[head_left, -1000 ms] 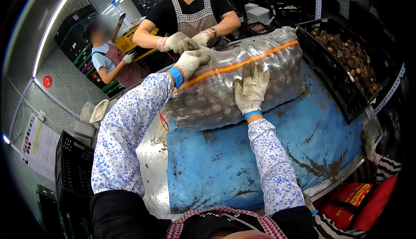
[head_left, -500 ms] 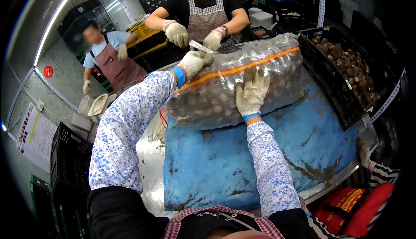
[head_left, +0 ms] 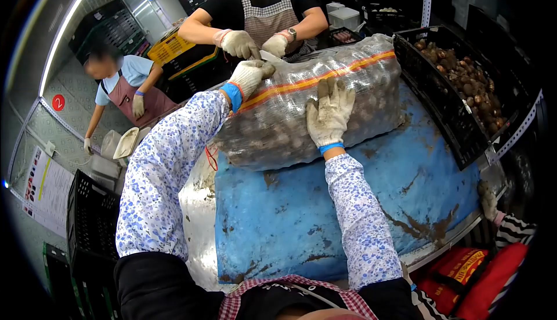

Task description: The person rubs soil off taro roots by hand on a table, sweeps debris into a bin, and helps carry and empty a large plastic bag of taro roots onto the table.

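Observation:
A large translucent woven sack (head_left: 267, 140) with a red-and-yellow stripe lies across the table, filled with small round brown lumps. My left hand (head_left: 251, 78), in a knitted work glove, has its fingers curled on the sack's upper left edge. My right hand (head_left: 331, 113), in a soiled glove, presses flat on the sack's near side, fingers stretched out. Across the sack, a co-worker's gloved hands (head_left: 241, 44) are at its far edge beside a pale strip or blade (head_left: 270, 56), whose kind I cannot make out.
A soil-stained blue sheet (head_left: 278, 221) covers the metal table. At the right stands a black crate (head_left: 441, 108) of brown corms. Black crates (head_left: 93, 215) are stacked at the left. Another person (head_left: 130, 82) in an apron leans near white containers (head_left: 125, 143). A red bag (head_left: 464, 273) is at lower right.
The view has shifted slightly, so the sack appears a little farther left. The co-worker's hands have drawn closer together at its far edge. The person at the left has bent lower.

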`<state>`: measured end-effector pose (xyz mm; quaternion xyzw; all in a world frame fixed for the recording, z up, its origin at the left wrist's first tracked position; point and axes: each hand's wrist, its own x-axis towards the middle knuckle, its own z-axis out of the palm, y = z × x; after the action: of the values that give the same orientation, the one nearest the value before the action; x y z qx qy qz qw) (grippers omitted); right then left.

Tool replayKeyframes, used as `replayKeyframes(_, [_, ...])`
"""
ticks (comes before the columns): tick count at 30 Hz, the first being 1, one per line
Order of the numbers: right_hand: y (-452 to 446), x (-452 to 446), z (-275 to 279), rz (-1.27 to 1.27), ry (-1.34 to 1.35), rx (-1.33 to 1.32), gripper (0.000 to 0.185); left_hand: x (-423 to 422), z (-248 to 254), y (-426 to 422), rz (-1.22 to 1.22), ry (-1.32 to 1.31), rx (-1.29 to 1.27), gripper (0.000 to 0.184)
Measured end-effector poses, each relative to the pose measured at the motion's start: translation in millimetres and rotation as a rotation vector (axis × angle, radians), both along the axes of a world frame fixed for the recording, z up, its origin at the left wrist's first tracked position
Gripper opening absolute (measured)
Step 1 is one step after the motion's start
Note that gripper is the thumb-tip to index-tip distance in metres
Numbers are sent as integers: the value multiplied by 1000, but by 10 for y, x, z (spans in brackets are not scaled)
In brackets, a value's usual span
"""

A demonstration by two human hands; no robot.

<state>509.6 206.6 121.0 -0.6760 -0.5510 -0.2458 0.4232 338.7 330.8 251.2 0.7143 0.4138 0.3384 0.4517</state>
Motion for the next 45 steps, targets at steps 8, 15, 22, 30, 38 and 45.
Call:
replayKeyframes(8, [35, 28, -5, 19, 11, -10, 63, 11, 44, -49, 2, -56, -57, 21])
replayKeyframes(15, [-38, 8, 5, 5, 14, -117, 65, -13, 70, -145, 59, 33, -73, 21])
replayKeyframes(22, [145, 51, 76, 7, 36, 3, 60, 77, -62, 296, -54, -144, -216, 22])
replayKeyframes(30, [324, 43, 95, -35, 39, -26, 60, 521, 314, 598, -64, 50, -539, 27])
replayKeyframes(38, [253, 85, 17, 62, 74, 52, 61, 796, 39, 824, -261, 450, -50, 15])
replayKeyframes(45, [191, 87, 17, 5, 17, -60, 64, 658, 46, 353, -41, 56, -54, 21])
